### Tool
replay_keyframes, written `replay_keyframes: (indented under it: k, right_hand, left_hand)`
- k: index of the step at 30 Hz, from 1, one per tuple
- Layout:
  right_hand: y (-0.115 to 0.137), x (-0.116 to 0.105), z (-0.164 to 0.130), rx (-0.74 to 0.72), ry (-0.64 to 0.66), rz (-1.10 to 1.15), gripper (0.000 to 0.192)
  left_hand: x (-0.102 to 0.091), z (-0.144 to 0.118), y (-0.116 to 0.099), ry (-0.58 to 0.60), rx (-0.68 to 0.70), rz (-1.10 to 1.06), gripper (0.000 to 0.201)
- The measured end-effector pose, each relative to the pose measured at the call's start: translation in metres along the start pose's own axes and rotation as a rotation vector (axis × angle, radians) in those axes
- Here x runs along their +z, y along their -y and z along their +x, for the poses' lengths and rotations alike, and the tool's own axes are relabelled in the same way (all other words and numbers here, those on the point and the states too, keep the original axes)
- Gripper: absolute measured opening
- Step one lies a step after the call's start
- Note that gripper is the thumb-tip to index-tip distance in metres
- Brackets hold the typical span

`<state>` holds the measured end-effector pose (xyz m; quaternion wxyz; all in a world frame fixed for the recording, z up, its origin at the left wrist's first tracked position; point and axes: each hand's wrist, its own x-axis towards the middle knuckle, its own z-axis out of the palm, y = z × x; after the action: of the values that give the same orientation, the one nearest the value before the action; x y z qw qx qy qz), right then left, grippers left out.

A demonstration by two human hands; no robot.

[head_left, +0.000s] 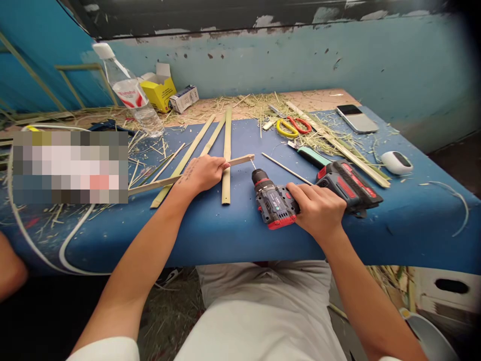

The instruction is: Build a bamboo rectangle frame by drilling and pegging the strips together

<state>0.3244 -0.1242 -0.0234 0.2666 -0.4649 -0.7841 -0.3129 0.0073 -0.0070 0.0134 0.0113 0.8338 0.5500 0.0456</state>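
So there's a chipped blue-green wall (240,65) at the back and a big blue surface (210,235) in front of it, with shavings (236,103) scattered mostly along the far side. A long strip (338,140) lies slantwise over on the right. Three flat strips (226,145) are laid out around the middle, and the rightmost has a dark dot near its close end.

The thin strip (240,160) crosses over those, its far left part lost in a pixelated patch. The left hand (205,173) has its fingers closed tight on it, just short of the right end. The drill (274,200) is in the right hand (319,208), fingers wrapped right round the grip, nose aimed up at that end.

Bottle (133,100) is leaning back left, yellow box (158,93) beside it, white box (184,99) right next to that. Phone (356,119) sits far right, scissors (287,128) by the long strip, cutter (310,156) just behind the battery, rounded white gadget (396,163) near the right edge. Smallest thing is the bit (253,164), tip right at the strip's end; can't tell if they're touching.
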Motion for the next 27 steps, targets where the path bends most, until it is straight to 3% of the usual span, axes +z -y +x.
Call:
replay_keyframes:
  k: [14,21,27]
  right_hand:
    - [-0.001,0.0007,-0.0029,0.012,0.038,-0.009,0.033]
    - [-0.002,0.0006,-0.0046,0.046,0.135,-0.02,0.032]
    - [-0.0008,-0.0031,0.0005,0.031,0.107,-0.029,0.027]
  left_hand:
    - [-0.0017,-0.0008,-0.0011,0.011,0.002,0.029,0.047]
    - [-0.0029,-0.0018,-0.0022,0.012,0.006,0.041,0.042]
    - [-0.0061,-0.0022,-0.0035,0.032,0.025,0.02,0.037]
